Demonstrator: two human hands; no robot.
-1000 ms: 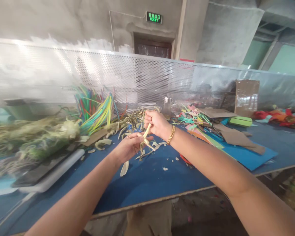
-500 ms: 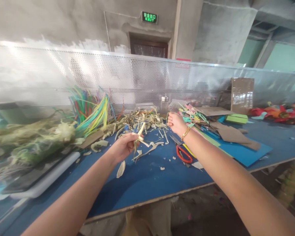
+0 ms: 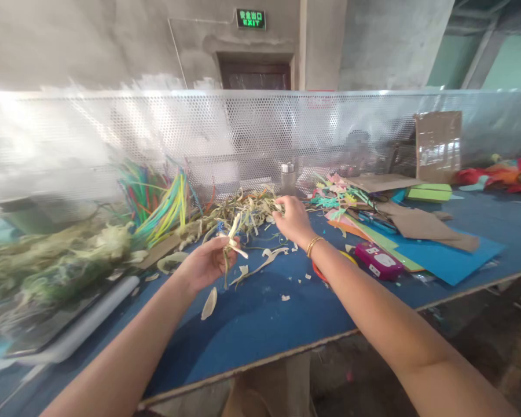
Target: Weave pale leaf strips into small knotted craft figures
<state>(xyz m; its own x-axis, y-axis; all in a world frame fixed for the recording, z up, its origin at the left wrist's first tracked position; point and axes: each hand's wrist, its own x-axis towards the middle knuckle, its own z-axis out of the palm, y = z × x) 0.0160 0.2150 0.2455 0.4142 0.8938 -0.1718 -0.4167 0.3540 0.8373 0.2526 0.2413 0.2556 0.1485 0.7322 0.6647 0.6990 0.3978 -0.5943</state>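
My left hand (image 3: 208, 260) is closed around a small bundle of pale dried husk strips (image 3: 233, 229), one end standing up and another pointing right. My right hand (image 3: 293, 220) is at the right end of a heap of dried husk strips (image 3: 254, 208). Its fingers are bent and drawn together, and what lies between them is too small to make out. A gold chain bracelet (image 3: 315, 246) is on that wrist. Below the hands, a long curled husk strip (image 3: 263, 266) and an oval husk piece (image 3: 209, 303) lie on the blue table (image 3: 260, 324). Scissors with red and yellow handles (image 3: 319, 271) are partly hidden under my right forearm.
To the left are colourful stems (image 3: 156, 202), fluffy greenish fibre (image 3: 61, 260) and a black-and-white flat object (image 3: 87, 315). A lidded bottle (image 3: 288, 179) stands behind the heap. On the right are a purple case (image 3: 378, 260), blue sheets (image 3: 451, 260) and cardboard (image 3: 438, 145). A perforated metal screen (image 3: 260, 133) closes the back.
My right hand has moved left and down to the husk heap. My left hand still grips the bundle. The view has shifted, and the purple case has come out from behind my right forearm.
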